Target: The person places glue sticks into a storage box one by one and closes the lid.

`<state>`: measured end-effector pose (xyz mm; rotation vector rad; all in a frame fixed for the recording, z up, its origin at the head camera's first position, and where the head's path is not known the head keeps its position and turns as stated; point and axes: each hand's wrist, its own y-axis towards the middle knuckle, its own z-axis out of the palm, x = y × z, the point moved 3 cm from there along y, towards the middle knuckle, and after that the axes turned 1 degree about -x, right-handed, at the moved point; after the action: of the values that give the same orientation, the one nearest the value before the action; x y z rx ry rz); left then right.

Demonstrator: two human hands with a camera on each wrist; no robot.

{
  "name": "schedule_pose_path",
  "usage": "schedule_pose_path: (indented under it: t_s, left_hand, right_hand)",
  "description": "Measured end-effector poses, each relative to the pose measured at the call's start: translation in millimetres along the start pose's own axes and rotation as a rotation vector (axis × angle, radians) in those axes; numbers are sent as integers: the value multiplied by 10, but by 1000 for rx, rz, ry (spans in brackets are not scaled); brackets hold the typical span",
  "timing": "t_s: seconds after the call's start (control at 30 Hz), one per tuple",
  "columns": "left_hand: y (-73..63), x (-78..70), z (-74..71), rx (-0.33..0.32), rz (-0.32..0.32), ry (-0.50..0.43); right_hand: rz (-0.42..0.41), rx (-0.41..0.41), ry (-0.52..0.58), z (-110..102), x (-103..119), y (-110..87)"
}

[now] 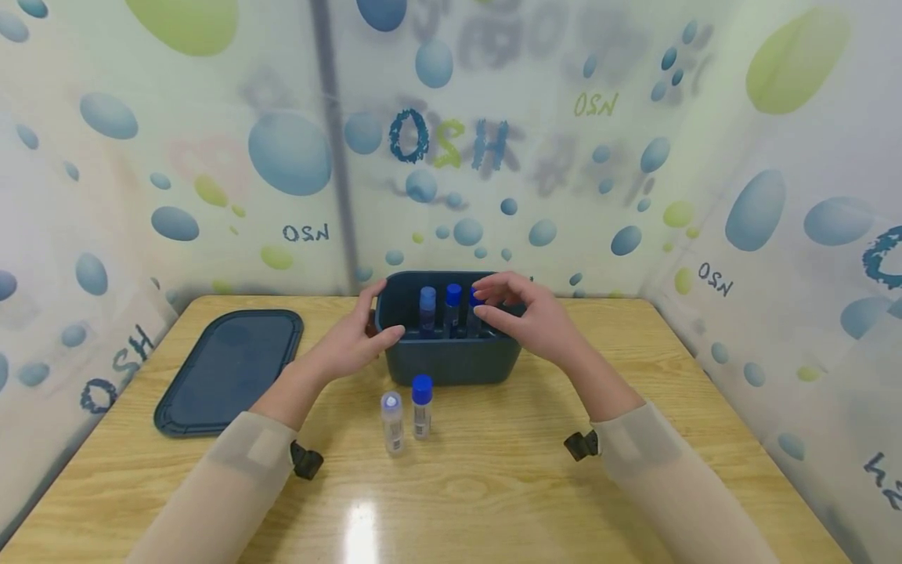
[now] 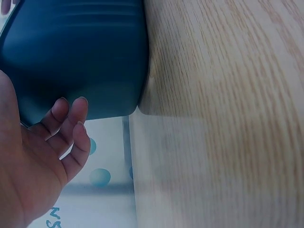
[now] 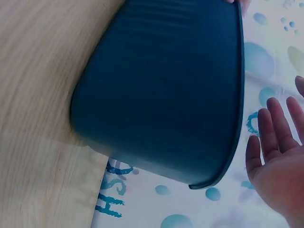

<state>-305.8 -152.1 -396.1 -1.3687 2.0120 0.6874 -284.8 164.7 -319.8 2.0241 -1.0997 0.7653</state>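
Observation:
A dark blue plastic bin (image 1: pixel 451 364) stands on the table. My left hand (image 1: pixel 355 341) grips its left end, thumb over the rim and fingers against the outer side. Inside, a small tube with a lighter blue cap (image 1: pixel 427 298), a tube with a deep blue cap (image 1: pixel 453 298) and a third blue-capped tube (image 1: pixel 475 299) stand in a row. My right hand (image 1: pixel 539 321) hovers over the bin's right end, thumb and fingertips around the third tube's cap and partly covering it. In the right wrist view, the fingers (image 3: pixel 281 135) spread loosely above the rim.
In front of the bin, a clear tube with a pale cap (image 1: pixel 391 423) and a labelled tube with a blue cap (image 1: pixel 421 407) stand upright on the wooden table (image 1: pixel 507 486). A dark blue lid (image 1: pixel 236 372) lies flat at the left. A printed curtain (image 1: pixel 451 211) hangs behind.

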Motion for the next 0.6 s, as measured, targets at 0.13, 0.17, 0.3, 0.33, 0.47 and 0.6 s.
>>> schedule_pose_path:
  t_s: [0.13,0.17,0.3,0.33,0.47,0.6]
  left_hand:
    - [-4,-5,0,1,-1,1]
    - [-3,-1,3,1,-1,1]
    - [-1,6,7,1,-4,0]
    - [0,7,7,2,-5,1]
    - [1,5,8,7,-12,8]
    - [3,2,11,9,-14,12]
  right_hand:
    - [-9,33,-13,34,71,-115]
    - [-18,42,-11,43,87,-141]
    - [-56,73,-18,84,144,-235]
    - [-65,81,-19,97,156,-257]
    - [-73,120,-23,171,191,-341]
    - [-80,172,-1,263,214,-408]
